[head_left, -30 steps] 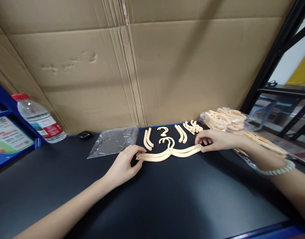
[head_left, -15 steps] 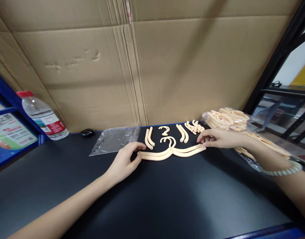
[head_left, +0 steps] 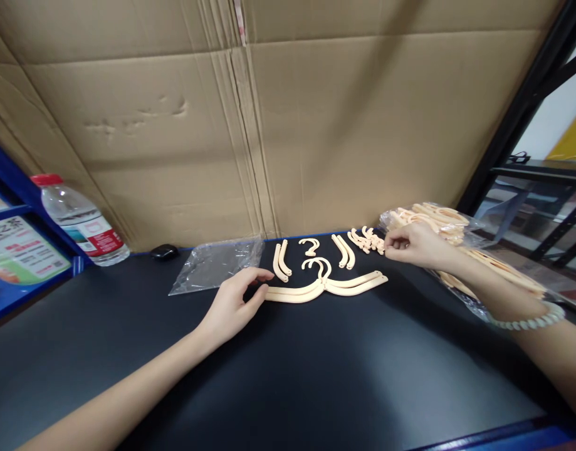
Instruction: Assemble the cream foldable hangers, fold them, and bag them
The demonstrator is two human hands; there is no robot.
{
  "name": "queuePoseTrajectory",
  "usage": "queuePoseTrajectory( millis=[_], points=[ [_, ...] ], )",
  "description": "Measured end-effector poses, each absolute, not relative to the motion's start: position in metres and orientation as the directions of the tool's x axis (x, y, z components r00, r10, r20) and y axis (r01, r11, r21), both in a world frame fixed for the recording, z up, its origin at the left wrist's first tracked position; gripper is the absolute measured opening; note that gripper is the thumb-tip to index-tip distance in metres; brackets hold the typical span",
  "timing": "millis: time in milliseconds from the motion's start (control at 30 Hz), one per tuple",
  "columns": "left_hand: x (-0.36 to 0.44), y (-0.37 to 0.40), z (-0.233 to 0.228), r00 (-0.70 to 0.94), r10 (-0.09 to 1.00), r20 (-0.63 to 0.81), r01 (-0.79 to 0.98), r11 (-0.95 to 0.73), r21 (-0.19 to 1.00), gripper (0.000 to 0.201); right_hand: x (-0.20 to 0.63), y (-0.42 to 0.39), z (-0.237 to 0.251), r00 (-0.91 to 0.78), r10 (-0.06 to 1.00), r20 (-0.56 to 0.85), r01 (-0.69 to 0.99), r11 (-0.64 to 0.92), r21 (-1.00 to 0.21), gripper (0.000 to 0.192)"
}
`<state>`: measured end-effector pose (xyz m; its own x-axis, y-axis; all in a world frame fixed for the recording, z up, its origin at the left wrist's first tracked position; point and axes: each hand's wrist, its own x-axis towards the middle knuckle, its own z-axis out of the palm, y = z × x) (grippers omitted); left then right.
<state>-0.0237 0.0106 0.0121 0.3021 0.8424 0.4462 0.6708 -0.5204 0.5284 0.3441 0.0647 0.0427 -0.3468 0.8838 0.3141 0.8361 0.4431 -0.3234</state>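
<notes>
A cream plastic hanger [head_left: 326,285], put together from curved pieces, lies flat on the black table [head_left: 316,369]. My left hand [head_left: 235,302] rests beside its left tip with thumb and fingers apart, touching or almost touching it. My right hand [head_left: 412,245] is lifted off the hanger's right tip and hovers at a small heap of cream pegs [head_left: 366,240], fingers pinched together; whether a piece sits in them is not visible. Behind the hanger lie loose curved arms [head_left: 281,261], a hook piece [head_left: 309,245] and two more arms [head_left: 343,251].
A clear bag full of cream hanger parts [head_left: 433,227] lies at the right, under my right forearm. An empty clear bag [head_left: 217,264] lies at the left, a small black object [head_left: 162,252] and a water bottle [head_left: 78,220] beyond it. A cardboard wall [head_left: 278,125] closes the back.
My right hand has let go of the hanger's right tip and moved up and back to the heap of small pegs. My left hand has loosened at the left tip.
</notes>
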Motion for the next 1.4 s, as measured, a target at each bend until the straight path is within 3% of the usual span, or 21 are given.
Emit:
queuePoseTrajectory(
  millis=[233,500,700,800,900,1133,1267,1400],
  points=[
    [-0.028,0.014,0.011,0.349,0.821,0.451,0.685,-0.552,0.475,0.022,0.339,0.068,0.035,-0.287,0.877,0.386,0.823,0.432,-0.370,0.014],
    [-0.035,0.039,0.002,0.551,0.700,0.454,0.614,-0.709,0.347,0.035,0.324,0.073,0.030,-0.296,0.905,0.305,0.703,0.423,-0.571,0.017],
    [-0.046,0.064,-0.003,0.611,0.642,0.464,0.596,-0.758,0.264,0.045,0.293,0.083,0.039,-0.418,0.825,0.380,0.706,0.558,-0.436,0.030],
    [-0.049,0.067,-0.003,0.623,0.634,0.459,0.597,-0.764,0.245,0.050,0.270,0.096,0.042,-0.508,0.781,0.363,0.675,0.623,-0.395,0.024],
    [-0.049,0.066,-0.002,0.637,0.622,0.455,0.587,-0.775,0.236,0.049,0.245,0.115,0.041,-0.583,0.744,0.325,0.647,0.668,-0.369,0.018],
    [-0.047,0.062,-0.005,0.625,0.631,0.459,0.599,-0.765,0.235,0.037,0.212,0.148,0.031,-0.707,0.657,0.262,0.564,0.747,-0.352,0.027],
    [-0.047,0.063,-0.007,0.597,0.654,0.465,0.620,-0.743,0.250,0.029,0.210,0.154,0.029,-0.721,0.648,0.246,0.528,0.743,-0.411,0.010],
    [-0.045,0.062,-0.006,0.579,0.661,0.476,0.620,-0.737,0.270,0.023,0.211,0.156,0.029,-0.658,0.688,0.306,0.486,0.699,-0.525,0.006]
  ],
)
